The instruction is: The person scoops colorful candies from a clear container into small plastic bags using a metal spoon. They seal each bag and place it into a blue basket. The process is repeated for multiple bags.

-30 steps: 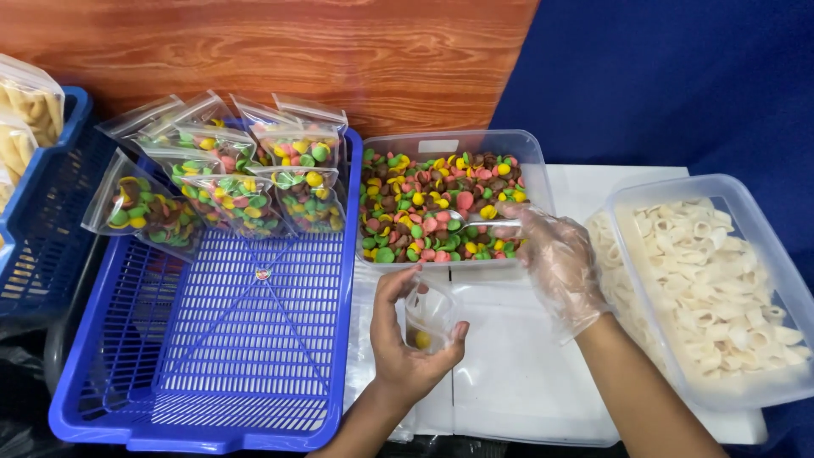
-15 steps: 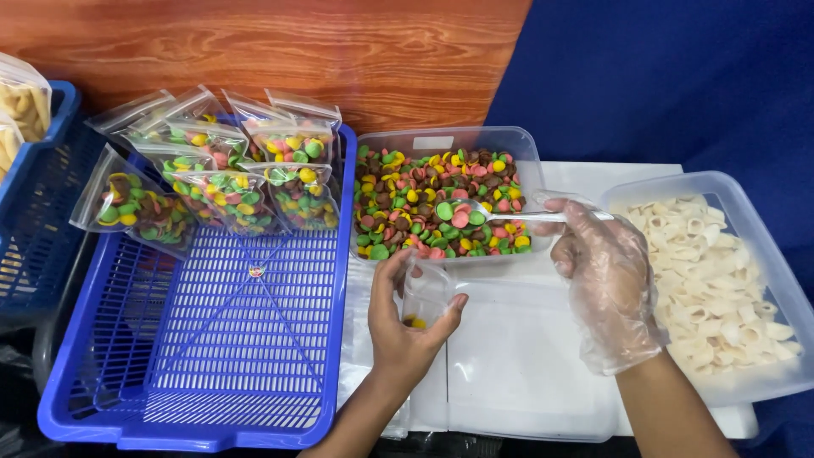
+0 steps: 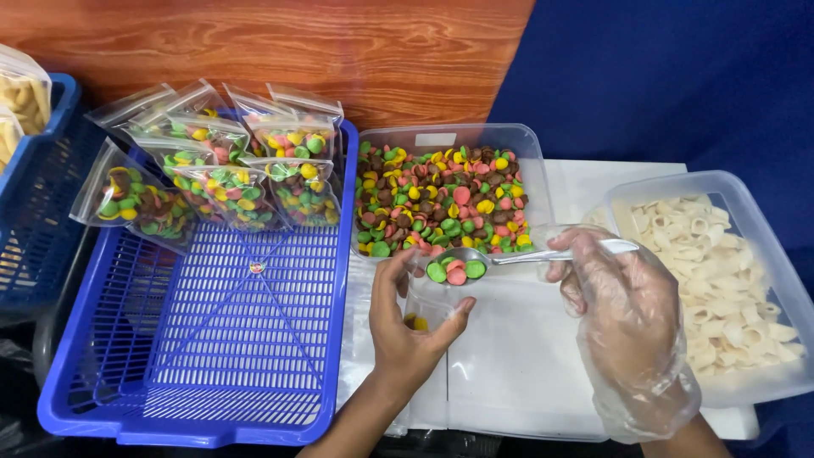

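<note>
Gloved right hand [image 3: 627, 314] gripping metal spoon [image 3: 509, 257] loaded with coloured round candies [image 3: 455, 270], bare left hand [image 3: 411, 326] pinching open small clear plastic bag [image 3: 424, 307] beneath, on white tabletop [image 3: 509, 373].

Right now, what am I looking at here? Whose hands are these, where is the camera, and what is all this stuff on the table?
There is no machine: a person works with two hands, and the one camera sits on the person's head, looking down. The left hand is bare and holds a small clear bag open; a few pieces already lie in it. The right hand wears a thin clear plastic glove and holds a spoon with several coloured snack pieces just above the bag. Behind the spoon stands a clear tub full of red, green, yellow and brown pieces. To the right, another clear tub holds pale ring-shaped pieces. To the left lies a blue plastic basket, with filled bags of the coloured pieces piled at its far end. Further left a second blue basket shows only in part.
</note>
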